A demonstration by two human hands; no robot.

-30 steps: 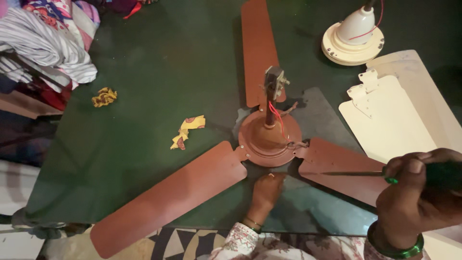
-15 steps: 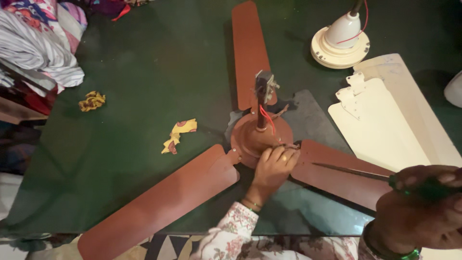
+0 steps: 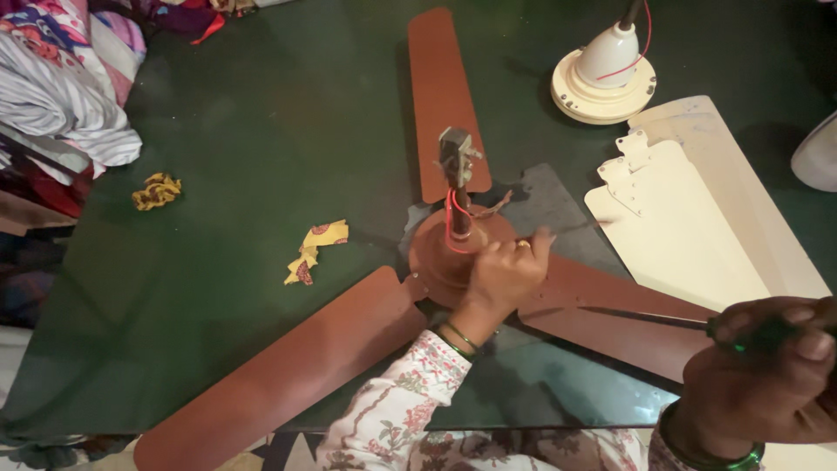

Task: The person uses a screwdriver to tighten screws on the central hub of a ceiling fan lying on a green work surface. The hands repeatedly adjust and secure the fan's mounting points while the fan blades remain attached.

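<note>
A brown ceiling fan (image 3: pixel 436 262) is laid flat on the green floor (image 3: pixel 261 131). Its round motor housing (image 3: pixel 436 253) is pressed by the left hand (image 3: pixel 501 275), fingers spread open. At right, a green-handled screwdriver (image 3: pixel 689 321) is gripped tightly by the right hand (image 3: pixel 767 375), beside cream fan blades (image 3: pixel 689 227).

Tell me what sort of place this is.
Probably a home corner used for fan repair: a brown ceiling fan lies on a green floor sheet, with cream fan blades and piled clothes nearby.
</note>
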